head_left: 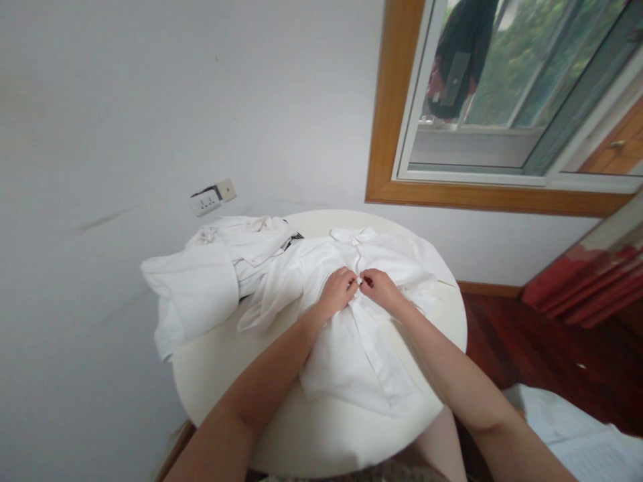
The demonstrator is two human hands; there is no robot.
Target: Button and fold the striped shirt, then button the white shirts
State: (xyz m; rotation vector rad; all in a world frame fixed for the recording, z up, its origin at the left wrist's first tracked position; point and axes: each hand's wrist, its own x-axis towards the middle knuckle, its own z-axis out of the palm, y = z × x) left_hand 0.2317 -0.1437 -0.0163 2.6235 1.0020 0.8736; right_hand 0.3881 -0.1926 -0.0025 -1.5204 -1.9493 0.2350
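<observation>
A white shirt (359,361) lies spread on a round white table (321,438), its collar at the far side and its front placket running toward me. My left hand (340,289) pinches the placket about midway along the shirt. Right beside it, my right hand (380,288) pinches the same spot from the other side, the fingertips of both hands almost meeting. Cloth bunches up between them. Whether a button sits in the fingertips is too small to make out.
A heap of white clothes (195,288) hangs over the table's left edge near the wall. Behind it is a wall socket (205,202). A wood-framed window (477,194) is at the back right, with a red curtain (577,288). White cloth or paper (577,428) lies at lower right.
</observation>
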